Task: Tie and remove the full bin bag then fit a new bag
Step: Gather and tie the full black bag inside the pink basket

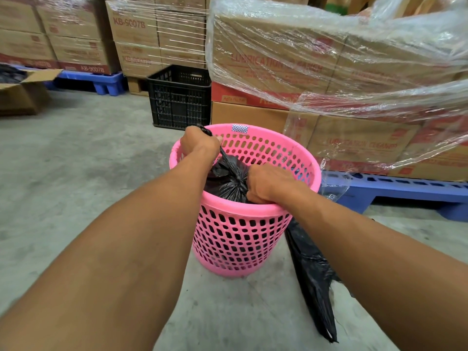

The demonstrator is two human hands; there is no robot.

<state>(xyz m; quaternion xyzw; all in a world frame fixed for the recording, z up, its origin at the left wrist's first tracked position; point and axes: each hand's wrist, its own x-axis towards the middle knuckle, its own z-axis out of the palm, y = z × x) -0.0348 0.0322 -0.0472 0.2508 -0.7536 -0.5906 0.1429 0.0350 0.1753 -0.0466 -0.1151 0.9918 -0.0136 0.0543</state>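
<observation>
Spare black bag [311,274] lies on the floor, just beside the pink bin's [238,239] near-right base. Inside the bin's near rim, right hand [268,183] clamps the gathered neck of the full bag [225,181], which sits wholly inside the bin. Twisted tail [224,154] runs taut from the neck, up and far-left, to left hand [200,143], fisted round it over the bin's far-left rim. Looks like knot-cinching. Lift-out should go straight up, and the right hand is nearer the knot.

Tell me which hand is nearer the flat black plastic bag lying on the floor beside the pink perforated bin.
Right. The right hand grips the full bag inside the bin's right rim, above the flat black bag; the left hand holds the twisted tail over the far-left rim.
</observation>
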